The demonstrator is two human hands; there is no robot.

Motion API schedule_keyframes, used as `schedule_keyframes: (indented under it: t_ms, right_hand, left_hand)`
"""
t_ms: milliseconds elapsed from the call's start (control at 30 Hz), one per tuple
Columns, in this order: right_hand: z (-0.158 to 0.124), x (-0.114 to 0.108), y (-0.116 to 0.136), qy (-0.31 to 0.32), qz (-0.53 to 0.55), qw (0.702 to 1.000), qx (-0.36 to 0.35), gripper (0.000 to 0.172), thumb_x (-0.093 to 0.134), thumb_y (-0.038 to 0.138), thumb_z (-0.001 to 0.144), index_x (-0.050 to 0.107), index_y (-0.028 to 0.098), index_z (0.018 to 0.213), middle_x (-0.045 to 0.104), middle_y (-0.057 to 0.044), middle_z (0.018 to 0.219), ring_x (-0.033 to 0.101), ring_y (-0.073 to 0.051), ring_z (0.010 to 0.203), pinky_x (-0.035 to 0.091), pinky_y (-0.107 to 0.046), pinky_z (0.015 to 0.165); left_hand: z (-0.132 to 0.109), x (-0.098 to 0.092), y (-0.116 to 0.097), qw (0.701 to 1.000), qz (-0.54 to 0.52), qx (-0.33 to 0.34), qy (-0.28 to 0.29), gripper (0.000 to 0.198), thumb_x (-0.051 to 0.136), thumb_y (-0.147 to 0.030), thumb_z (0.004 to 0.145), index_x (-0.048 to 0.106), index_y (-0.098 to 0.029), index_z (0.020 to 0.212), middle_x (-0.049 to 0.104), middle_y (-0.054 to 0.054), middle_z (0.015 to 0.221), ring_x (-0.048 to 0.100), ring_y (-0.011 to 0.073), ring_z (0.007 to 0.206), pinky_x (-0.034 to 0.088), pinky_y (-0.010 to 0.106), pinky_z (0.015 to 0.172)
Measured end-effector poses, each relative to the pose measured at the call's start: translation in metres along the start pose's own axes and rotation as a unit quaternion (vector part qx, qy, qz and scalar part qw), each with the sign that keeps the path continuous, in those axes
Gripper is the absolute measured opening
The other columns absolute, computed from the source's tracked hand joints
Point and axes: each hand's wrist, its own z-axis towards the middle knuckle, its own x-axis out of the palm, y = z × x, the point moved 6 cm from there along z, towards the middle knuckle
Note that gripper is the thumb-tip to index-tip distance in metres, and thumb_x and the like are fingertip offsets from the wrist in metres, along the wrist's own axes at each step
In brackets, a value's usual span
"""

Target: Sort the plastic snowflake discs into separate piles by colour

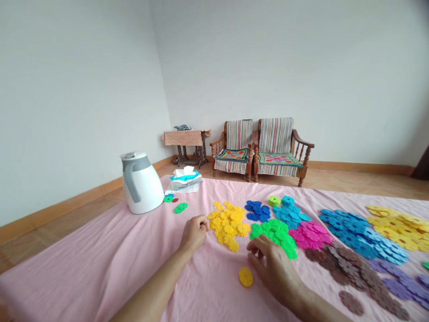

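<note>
My left hand (195, 233) is curled closed at the left edge of a pile of yellow snowflake-shaped plastic discs (228, 222). Whatever its fingers may hold is hidden. My right hand (273, 266) hovers palm down by the near edge of the bright green disc pile (275, 232). Its fingers are bent, with a gap between thumb and forefinger, and nothing shows in them. Just left of that hand, a small stack of yellow discs (246, 277) rests on the pink cloth (204, 286).
Farther right are piles of dark blue (257, 211), pink (310, 235), brown (355, 266) and purple discs (402, 279). A white kettle (147, 188) and a tissue box (186, 179) stand at the back left, near a few loose green discs (181, 208). Chairs (276, 152) stand beyond.
</note>
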Motion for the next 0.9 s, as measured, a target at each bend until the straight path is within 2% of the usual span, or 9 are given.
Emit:
schedule_keyframes:
  t_ms: [167, 300, 467, 567, 700, 800, 900]
  right_hand:
    - [0.025, 0.005, 0.017, 0.005, -0.045, 0.999, 0.003, 0.01, 0.054, 0.02, 0.08, 0.063, 0.018, 0.084, 0.062, -0.004, 0.083, 0.059, -0.017, 0.076, 0.041, -0.025, 0.069]
    - [0.032, 0.014, 0.028, 0.018, -0.08, 0.997, 0.008, 0.009, 0.063, 0.025, 0.073, 0.064, 0.017, 0.077, 0.063, -0.008, 0.082, 0.058, -0.021, 0.076, 0.039, -0.029, 0.068]
    - [0.035, 0.021, 0.03, 0.022, -0.084, 0.996, 0.014, 0.007, 0.064, 0.018, 0.068, 0.063, 0.017, 0.075, 0.064, -0.009, 0.084, 0.058, -0.022, 0.078, 0.038, -0.029, 0.067]
    - [0.034, 0.02, 0.031, 0.021, -0.057, 0.998, 0.012, 0.006, 0.062, 0.014, 0.068, 0.061, 0.016, 0.074, 0.064, -0.008, 0.083, 0.057, -0.021, 0.077, 0.037, -0.028, 0.067]
    - [0.03, 0.009, 0.027, 0.017, 0.017, 0.999, 0.03, 0.011, 0.053, 0.009, 0.072, 0.059, 0.018, 0.071, 0.062, -0.002, 0.071, 0.055, -0.014, 0.066, 0.036, -0.023, 0.06]
    - [0.024, -0.002, 0.017, 0.022, 0.081, 0.995, 0.058, 0.011, 0.05, 0.016, 0.076, 0.058, 0.018, 0.068, 0.058, 0.001, 0.063, 0.052, -0.012, 0.059, 0.035, -0.021, 0.054]
    - [0.011, -0.003, 0.005, 0.053, 0.134, 0.986, 0.079, 0.015, 0.05, 0.023, 0.076, 0.056, 0.018, 0.063, 0.054, 0.003, 0.057, 0.048, -0.011, 0.054, 0.033, -0.021, 0.05]
  left_hand:
    - [0.0, 0.0, -0.001, 1.0, 0.007, 0.007, 0.01, 0.027, 0.038, 0.0, 0.063, 0.056, -0.018, 0.053, 0.058, -0.003, 0.052, 0.057, 0.0123, 0.058, 0.038, 0.019, 0.06]
    - [0.0, 0.002, 0.001, 1.0, 0.014, 0.011, 0.014, 0.028, 0.039, 0.0, 0.063, 0.057, -0.018, 0.054, 0.06, -0.003, 0.054, 0.058, 0.0123, 0.06, 0.038, 0.019, 0.061]
    - [0.001, 0.003, 0.003, 0.999, 0.021, 0.02, 0.018, 0.028, 0.039, 0.0, 0.063, 0.059, -0.019, 0.056, 0.063, -0.002, 0.059, 0.059, 0.0124, 0.062, 0.038, 0.019, 0.061]
    - [0.001, 0.003, 0.003, 0.999, 0.022, 0.023, 0.021, 0.028, 0.039, 0.0, 0.063, 0.06, -0.018, 0.056, 0.064, -0.002, 0.06, 0.059, 0.0124, 0.062, 0.038, 0.019, 0.061]
    - [0.001, 0.003, 0.002, 0.999, 0.023, 0.019, 0.024, 0.028, 0.039, -0.001, 0.063, 0.06, -0.018, 0.056, 0.065, -0.002, 0.061, 0.059, 0.0125, 0.063, 0.038, 0.02, 0.062]
    - [0.0, 0.003, 0.001, 0.999, 0.023, 0.017, 0.026, 0.029, 0.039, -0.001, 0.063, 0.061, -0.018, 0.056, 0.065, -0.002, 0.062, 0.06, 0.0125, 0.064, 0.038, 0.02, 0.062]
    - [0.0, 0.002, 0.0, 0.999, 0.025, 0.016, 0.026, 0.029, 0.039, -0.001, 0.063, 0.061, -0.018, 0.057, 0.065, -0.002, 0.06, 0.059, 0.0129, 0.063, 0.038, 0.02, 0.061]
